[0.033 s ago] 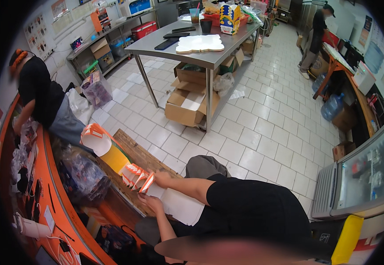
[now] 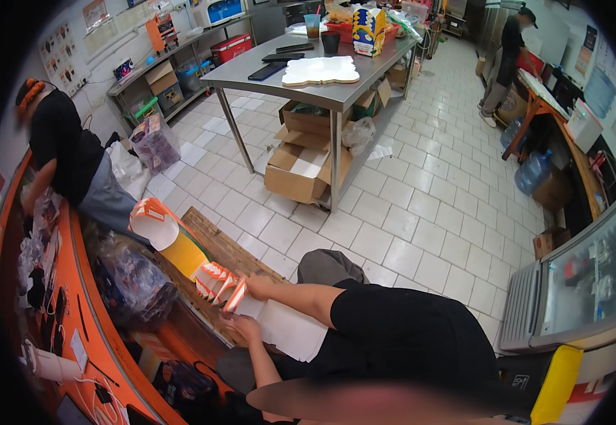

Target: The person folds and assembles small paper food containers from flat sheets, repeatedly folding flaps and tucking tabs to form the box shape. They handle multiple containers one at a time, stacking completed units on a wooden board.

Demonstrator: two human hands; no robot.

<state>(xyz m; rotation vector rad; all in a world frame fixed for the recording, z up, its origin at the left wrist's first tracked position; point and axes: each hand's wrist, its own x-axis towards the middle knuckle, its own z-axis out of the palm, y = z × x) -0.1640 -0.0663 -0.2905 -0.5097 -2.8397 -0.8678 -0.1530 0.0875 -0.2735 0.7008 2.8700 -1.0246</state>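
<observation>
Low over a wooden bench [image 2: 212,237], I hold a small orange-and-white paper carton [image 2: 234,296] between my two hands. My right hand [image 2: 259,287] is closed on its far right side. On the near side, my left hand [image 2: 243,326] has its fingers bent against the carton's lower edge. Just left of it stands a row of similar folded cartons [image 2: 214,281], pressed close together. Flat white paper sheets [image 2: 292,330] lie by my lap, under my right forearm. Beyond the row, a larger orange-and-white carton [image 2: 158,225] and a yellow carton piece [image 2: 185,256] rest on the bench.
A steel table [image 2: 251,79] with white boards [image 2: 320,70] stands ahead, cardboard boxes [image 2: 301,170] beneath. An orange counter [image 2: 85,312] curves along the left, where a person [image 2: 67,142] leans. Another person [image 2: 510,57] stands far right. A glass-door fridge [image 2: 584,276] is at right.
The carton between my hands has tilted slightly, and my left fingers have shifted a little at its lower edge. The rest looks the same.
</observation>
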